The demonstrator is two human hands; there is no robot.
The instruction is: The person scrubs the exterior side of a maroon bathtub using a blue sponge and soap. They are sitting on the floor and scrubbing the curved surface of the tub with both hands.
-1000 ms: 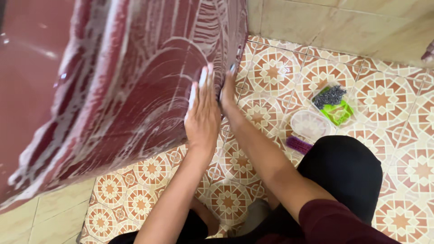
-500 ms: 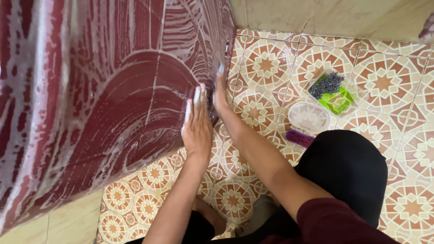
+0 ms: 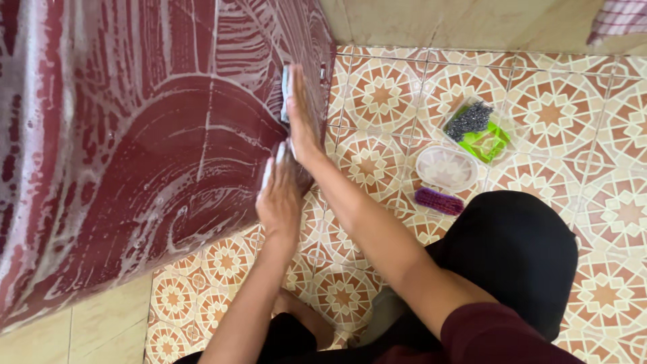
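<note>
A home washroom or wet area. Patterned orange floor tiles (image 3: 539,121) run under both hands, meeting plain beige wall tiles (image 3: 472,23) beyond the right hand (image 3: 300,118). Right of that hand sit a steel scourer (image 3: 470,119), green holder (image 3: 490,143), clear tub (image 3: 447,168) and purple brush (image 3: 438,201). Left of the hands stands a soapy maroon surface (image 3: 135,155).

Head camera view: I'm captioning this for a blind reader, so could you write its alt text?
A person's left hand and right hand press flat against a large, soapy maroon tub standing on a patterned tiled floor. Nearby lie a green dish with a steel scourer, a clear lid and a purple brush.
</note>
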